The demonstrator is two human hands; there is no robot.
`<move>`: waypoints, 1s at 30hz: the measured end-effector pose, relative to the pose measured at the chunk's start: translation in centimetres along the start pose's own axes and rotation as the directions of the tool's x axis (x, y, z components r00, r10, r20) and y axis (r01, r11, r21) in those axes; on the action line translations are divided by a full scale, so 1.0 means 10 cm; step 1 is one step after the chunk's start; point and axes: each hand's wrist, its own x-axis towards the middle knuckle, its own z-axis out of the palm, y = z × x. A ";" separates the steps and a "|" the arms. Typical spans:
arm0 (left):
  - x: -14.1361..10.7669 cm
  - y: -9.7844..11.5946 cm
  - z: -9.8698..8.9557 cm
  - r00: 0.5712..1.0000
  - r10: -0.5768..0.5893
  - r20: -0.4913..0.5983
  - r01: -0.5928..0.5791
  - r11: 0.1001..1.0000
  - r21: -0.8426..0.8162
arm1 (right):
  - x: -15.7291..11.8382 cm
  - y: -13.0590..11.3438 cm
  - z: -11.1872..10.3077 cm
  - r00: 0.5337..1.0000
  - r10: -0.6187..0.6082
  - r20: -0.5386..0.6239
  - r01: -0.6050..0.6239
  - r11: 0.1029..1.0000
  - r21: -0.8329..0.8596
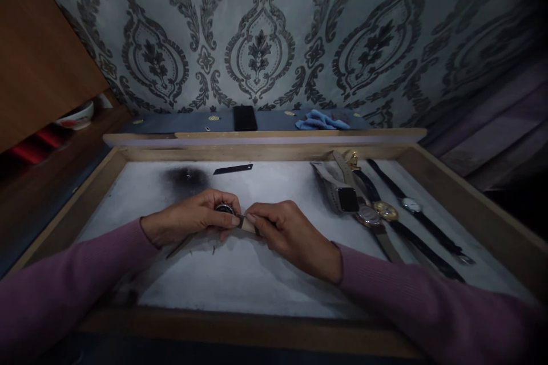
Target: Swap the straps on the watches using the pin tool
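Between my hands, above the white tray floor, is a wristwatch (224, 208) with a dark face and a metal rim. My left hand (194, 218) is closed around its case, the thumb lying along the lower edge. My right hand (289, 234) pinches the watch strap (247, 224), which looks pale on the side facing me, close to where it meets the case. Part of the strap is hidden under the right fingers. Beneath the left hand a thin dark strip (180, 246) slants downward; whether it belongs to the watch I cannot tell.
A wooden-rimmed tray (265, 151) surrounds the work. Several watches lie at its right, among them a square-faced watch (347, 199) and a small-dialled watch (411, 205). A dark blade (233, 169) lies behind my hands. Beyond the rim are a black phone-like object (245, 118) and a blue cloth (321, 120).
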 end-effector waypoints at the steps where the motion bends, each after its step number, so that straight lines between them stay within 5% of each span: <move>1: 0.00 0.00 0.00 1.000 -0.002 0.001 0.002 1.000 -0.003 | 0.00 0.00 0.00 1.000 0.006 0.000 -0.006 1.000 -0.002; 30: 0.01 -0.05 -0.03 1.000 0.026 0.008 -0.026 0.999 -0.038 | 0.02 -0.05 0.02 0.982 0.188 0.013 -0.187 0.962 0.197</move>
